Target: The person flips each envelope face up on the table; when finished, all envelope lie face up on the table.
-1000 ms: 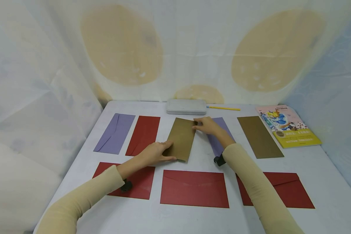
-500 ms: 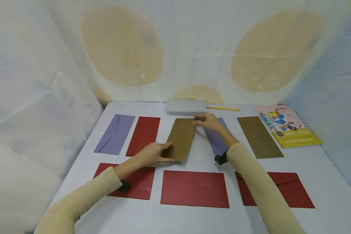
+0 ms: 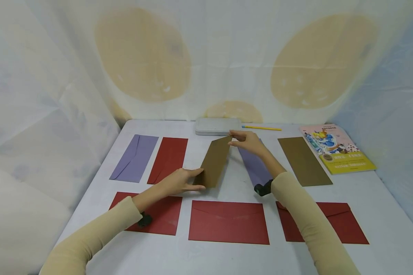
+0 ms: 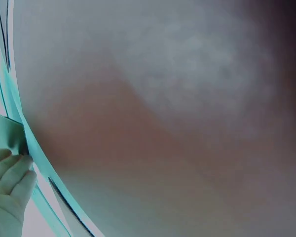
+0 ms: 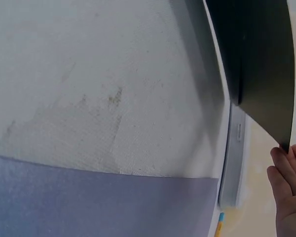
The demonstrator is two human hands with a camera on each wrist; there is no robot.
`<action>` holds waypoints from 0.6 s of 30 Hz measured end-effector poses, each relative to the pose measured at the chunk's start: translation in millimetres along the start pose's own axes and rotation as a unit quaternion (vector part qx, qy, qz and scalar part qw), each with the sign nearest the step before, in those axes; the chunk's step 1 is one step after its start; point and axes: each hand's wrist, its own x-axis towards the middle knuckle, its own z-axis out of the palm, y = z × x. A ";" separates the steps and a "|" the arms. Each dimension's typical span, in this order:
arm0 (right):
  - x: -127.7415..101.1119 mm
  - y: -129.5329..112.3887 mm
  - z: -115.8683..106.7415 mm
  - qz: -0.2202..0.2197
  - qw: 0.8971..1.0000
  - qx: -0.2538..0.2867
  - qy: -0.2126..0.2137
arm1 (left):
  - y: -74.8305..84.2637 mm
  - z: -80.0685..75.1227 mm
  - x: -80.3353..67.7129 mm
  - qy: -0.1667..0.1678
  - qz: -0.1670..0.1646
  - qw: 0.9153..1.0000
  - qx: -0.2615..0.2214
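Note:
A brown envelope (image 3: 214, 162) is tilted over the middle of the table, its right side raised. My right hand (image 3: 249, 143) pinches its far right corner between thumb and fingers. At the near left end, my left hand (image 3: 177, 181) holds it with the thumb on the face and the other fingers by the lower edge. In the right wrist view the lifted envelope (image 5: 266, 64) bends, its corner between my fingertips (image 5: 281, 158). The left wrist view is mostly blurred; only the fingers (image 4: 15, 173) on the envelope show at its left edge.
Purple envelopes (image 3: 135, 158) (image 3: 256, 166), red envelopes (image 3: 168, 160) (image 3: 228, 222) (image 3: 344, 221) and another brown envelope (image 3: 304, 161) lie around. Behind are a grey case (image 3: 218, 126) and a yellow pencil (image 3: 261, 128). A picture book (image 3: 337, 147) lies at the right.
My right hand has raised the brown envelope's right side, so it stands steeper and looks narrower. My left hand stays at the near left end.

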 end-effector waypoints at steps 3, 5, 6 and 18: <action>-1.3 -0.8 0.1 -0.001 1.000 0.002 0.015 | 0.5 0.0 -0.3 -0.011 0.005 1.000 -0.025; -0.6 -1.1 0.6 -0.001 1.000 0.001 0.023 | 1.2 -0.5 -0.8 -0.015 0.010 0.999 -0.038; 0.0 -1.0 0.8 -0.003 1.000 0.002 0.025 | 1.4 -0.7 -0.9 -0.015 0.012 0.999 -0.042; 5.6 -12.0 6.4 0.016 0.999 -0.009 0.049 | 2.5 -2.4 -3.1 -0.033 0.035 0.993 -0.104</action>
